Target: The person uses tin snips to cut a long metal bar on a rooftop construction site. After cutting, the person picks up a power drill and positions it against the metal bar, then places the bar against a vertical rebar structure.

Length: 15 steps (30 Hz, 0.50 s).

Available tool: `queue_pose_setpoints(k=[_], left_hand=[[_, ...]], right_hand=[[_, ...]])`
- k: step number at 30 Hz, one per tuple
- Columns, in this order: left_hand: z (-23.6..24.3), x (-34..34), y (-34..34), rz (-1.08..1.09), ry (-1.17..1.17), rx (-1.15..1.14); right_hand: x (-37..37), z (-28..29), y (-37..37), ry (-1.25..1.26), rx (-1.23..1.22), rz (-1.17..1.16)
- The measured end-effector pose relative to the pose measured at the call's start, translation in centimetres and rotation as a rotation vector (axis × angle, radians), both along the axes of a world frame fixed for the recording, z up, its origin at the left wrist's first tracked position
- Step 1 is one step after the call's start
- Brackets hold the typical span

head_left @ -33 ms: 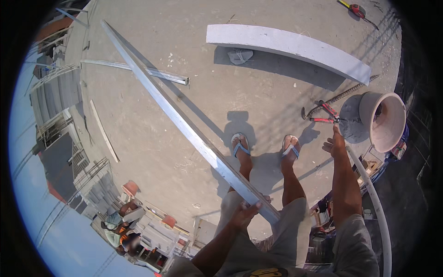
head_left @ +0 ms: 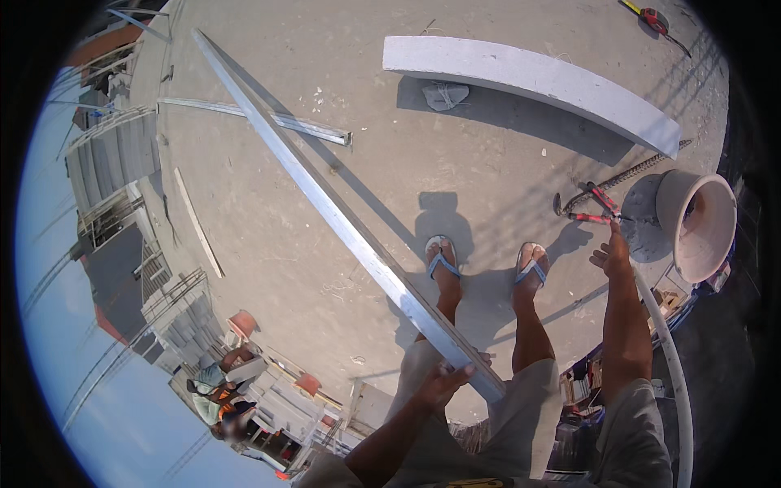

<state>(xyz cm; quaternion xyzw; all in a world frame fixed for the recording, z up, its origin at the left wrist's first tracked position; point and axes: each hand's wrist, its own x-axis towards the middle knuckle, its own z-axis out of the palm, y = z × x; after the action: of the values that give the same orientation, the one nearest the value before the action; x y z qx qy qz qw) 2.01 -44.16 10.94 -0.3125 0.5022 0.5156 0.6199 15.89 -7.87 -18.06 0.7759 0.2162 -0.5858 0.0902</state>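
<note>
Tub (head_left: 674, 205), contents indistinct, sits right of the right grip (head_left: 613, 254); cannot tell if that holds pliers (head_left: 600, 196). Left grip (head_left: 444, 384) clasps metal bar (head_left: 362, 246) near one end.

From my end, the metal beam (head_left: 356, 244) hides some fingers of the left hand (head_left: 443, 384), and I can't tell whether the right hand (head_left: 616, 250) touches the pliers (head_left: 602, 196). The top edge crops the tape measure (head_left: 653, 18). I find the distant person (head_left: 221, 394) too small and blurred to read.
</note>
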Motion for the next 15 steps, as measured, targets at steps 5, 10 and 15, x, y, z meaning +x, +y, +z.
queue_pose_setpoints(k=[5,10,15], left_hand=[[-3.6,-0.6,-2.2,0.008,-0.12,0.057],[-3.6,-1.2,-2.2,0.011,-0.139,0.217],[-0.6,-1.9,-2.3,0.161,-0.201,0.343]], right_hand=[[1.0,-12.5,3.1,0.157,0.074,-0.132],[1.5,-15.5,2.6,0.203,0.228,-0.171],[0.9,-7.9,-0.7,0.037,0.122,-0.245]])
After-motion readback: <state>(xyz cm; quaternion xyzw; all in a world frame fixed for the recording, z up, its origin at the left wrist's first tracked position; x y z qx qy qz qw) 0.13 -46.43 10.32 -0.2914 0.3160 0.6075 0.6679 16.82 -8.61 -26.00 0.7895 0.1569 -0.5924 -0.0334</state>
